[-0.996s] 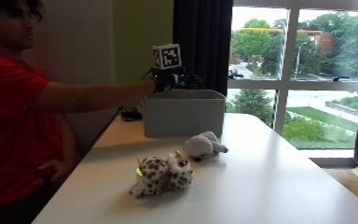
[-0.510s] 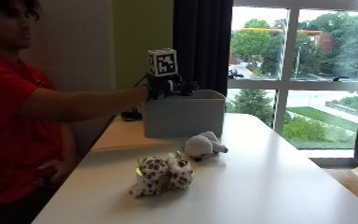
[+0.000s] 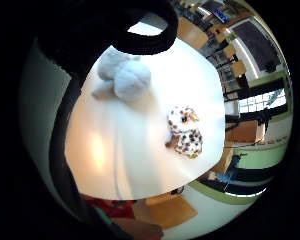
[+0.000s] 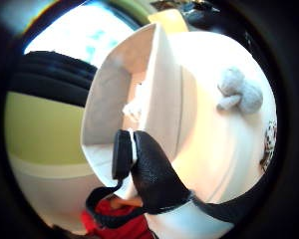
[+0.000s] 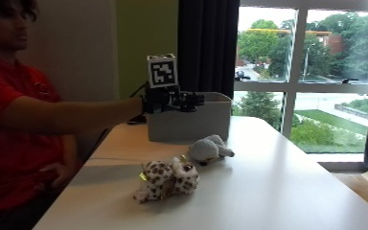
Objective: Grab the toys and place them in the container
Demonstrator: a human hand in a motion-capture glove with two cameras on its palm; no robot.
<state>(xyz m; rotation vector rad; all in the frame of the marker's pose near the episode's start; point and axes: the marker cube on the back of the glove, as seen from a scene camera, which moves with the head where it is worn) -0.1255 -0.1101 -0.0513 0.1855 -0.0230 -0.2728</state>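
While the arm reaches out level, the hand (image 5: pixel 171 101) hangs above the container (image 5: pixel 189 125), fingers' state unclear.

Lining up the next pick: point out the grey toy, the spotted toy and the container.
grey toy (image 5: pixel 208 148), outside view, middle of its body.
spotted toy (image 5: pixel 166 179), outside view, middle of its body.
container (image 5: pixel 187 125), outside view, its front wall.
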